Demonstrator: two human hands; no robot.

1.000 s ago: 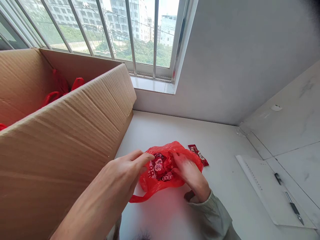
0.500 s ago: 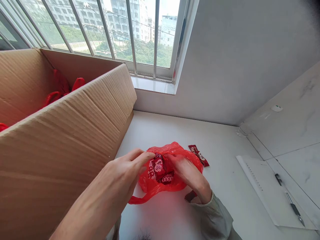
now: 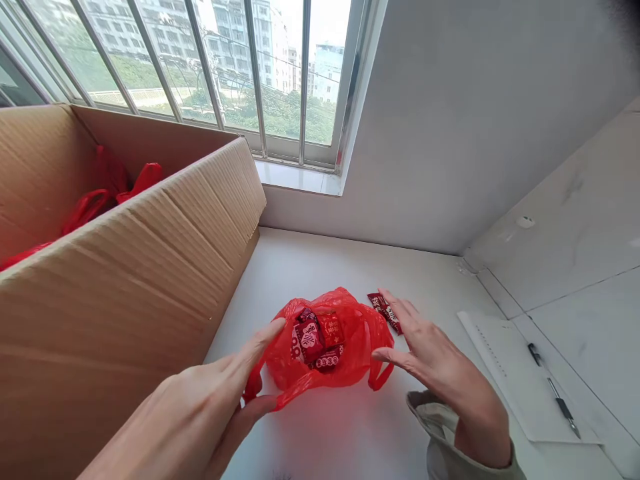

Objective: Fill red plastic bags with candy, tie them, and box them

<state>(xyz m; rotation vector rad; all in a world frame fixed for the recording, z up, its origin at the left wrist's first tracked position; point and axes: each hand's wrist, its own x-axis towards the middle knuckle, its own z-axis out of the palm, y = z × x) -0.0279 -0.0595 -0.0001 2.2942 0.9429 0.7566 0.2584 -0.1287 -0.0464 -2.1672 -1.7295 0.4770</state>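
A thin red plastic bag sits with its mouth open on the white table. Inside it lie several small packets, among them a dark red packet and a brighter red packet. My left hand is at the bag's left side, thumb and forefinger apart on either side of the rim and handle there. To the right, my right hand is open, its thumb by the bag's right edge. Its fingertips reach beside the dark red snack packets on the table, partly covering them; whether they touch is unclear.
A large cardboard box with red plastic bags inside stands at the left. On the right, a sheet of paper lies with a pen and its cap. Behind the table are a wall and a barred window.
My right hand has come out of the bag and moved right, to the packets beside it. My left hand has drawn back toward the bag's left rim. The bright red packet inside now shows.
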